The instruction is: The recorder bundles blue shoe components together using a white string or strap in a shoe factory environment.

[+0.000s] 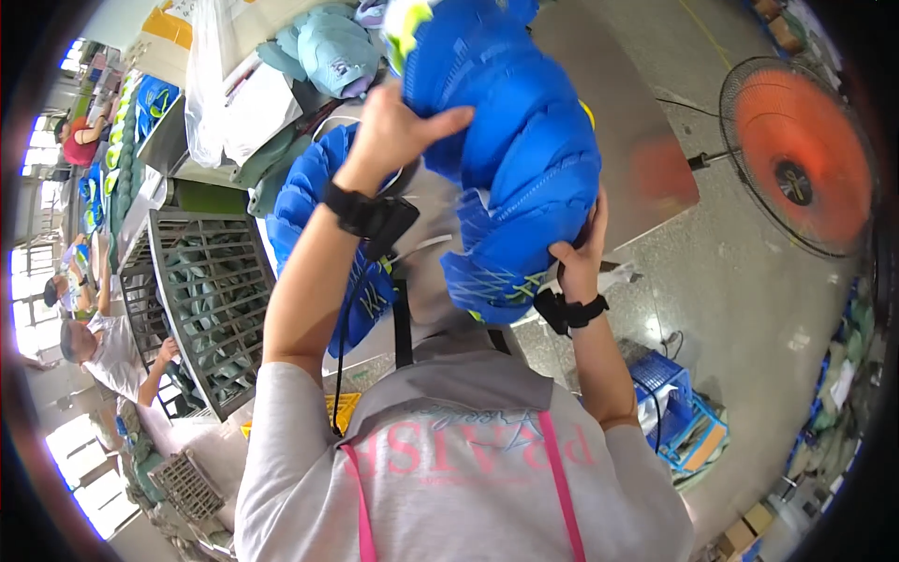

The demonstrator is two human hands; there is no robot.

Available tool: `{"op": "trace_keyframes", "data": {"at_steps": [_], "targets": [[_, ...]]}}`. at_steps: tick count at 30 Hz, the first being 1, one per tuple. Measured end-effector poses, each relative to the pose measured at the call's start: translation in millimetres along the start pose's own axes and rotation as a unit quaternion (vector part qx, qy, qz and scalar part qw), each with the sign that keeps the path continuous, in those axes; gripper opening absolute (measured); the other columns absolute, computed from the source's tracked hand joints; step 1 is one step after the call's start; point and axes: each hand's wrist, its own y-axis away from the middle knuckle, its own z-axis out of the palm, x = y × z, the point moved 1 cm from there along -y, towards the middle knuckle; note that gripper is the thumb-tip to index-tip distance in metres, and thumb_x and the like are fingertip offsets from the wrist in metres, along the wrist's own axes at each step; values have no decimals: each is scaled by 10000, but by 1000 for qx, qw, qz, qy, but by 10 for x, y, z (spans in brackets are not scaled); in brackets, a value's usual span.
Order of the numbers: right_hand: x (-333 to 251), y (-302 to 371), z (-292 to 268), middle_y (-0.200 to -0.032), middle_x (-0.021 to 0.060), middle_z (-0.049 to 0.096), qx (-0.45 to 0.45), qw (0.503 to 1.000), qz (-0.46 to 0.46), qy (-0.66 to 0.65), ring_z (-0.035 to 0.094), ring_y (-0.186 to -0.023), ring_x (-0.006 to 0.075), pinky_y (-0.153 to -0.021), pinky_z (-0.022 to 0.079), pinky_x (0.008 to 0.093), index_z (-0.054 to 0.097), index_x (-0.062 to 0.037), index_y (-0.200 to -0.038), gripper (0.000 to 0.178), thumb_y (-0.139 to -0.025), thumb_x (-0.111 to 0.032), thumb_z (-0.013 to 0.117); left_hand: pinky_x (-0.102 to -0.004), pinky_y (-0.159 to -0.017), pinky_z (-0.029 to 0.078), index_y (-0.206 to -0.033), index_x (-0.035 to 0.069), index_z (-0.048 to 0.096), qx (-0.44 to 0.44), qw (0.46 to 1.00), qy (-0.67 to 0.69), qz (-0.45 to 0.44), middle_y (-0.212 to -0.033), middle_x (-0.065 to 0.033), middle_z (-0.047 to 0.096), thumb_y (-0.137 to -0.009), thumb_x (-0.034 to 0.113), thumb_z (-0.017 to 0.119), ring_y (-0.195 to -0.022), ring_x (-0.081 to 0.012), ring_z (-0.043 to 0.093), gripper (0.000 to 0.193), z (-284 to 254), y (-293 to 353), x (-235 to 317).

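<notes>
A curved stack of nested blue caps (529, 140) is raised in front of me, running from the top of the view down to a cap with yellow-green lines. My left hand (398, 131) grips its upper left side, thumb across the blue fabric and the other fingers partly hidden. Lower down on the right, my right hand (582, 253) is closed round the stack's edge, its fingers mostly behind the caps. Another stack of blue caps (298, 211) rests beside my left forearm. Light teal caps (332, 51) lie beyond my left hand.
A metal-topped table (646, 201) lies under the caps. To the right stands an orange fan (796, 155), with blue crates (660, 384) below it. A grey slatted crate (211, 300) stands at left; people (103, 351) work beyond it. Clear plastic bags (208, 84) hang at upper left.
</notes>
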Motion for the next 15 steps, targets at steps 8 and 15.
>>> {"op": "trace_keyframes", "data": {"at_steps": [8, 15], "targets": [[-652, 1018, 1458, -1347, 183, 252, -103, 941, -295, 127, 284, -1241, 317, -1011, 248, 424, 153, -28, -1365, 1133, -528, -384, 828, -326, -774, 480, -1031, -26, 562, 241, 944, 156, 160, -954, -97, 624, -665, 222, 759, -859, -183, 596, 484, -1847, 1780, 58], [43, 2771, 3279, -1358, 261, 193, -260, 874, -390, 129, 232, -1250, 390, -1015, 192, 485, 199, -43, -1349, 1085, -551, -480, 790, -358, -894, 426, -1191, -40, 418, 407, 876, 191, 173, -1126, -118, 535, -625, 229, 804, -1030, -218, 526, 735, -3478, 4570, -733]]}}
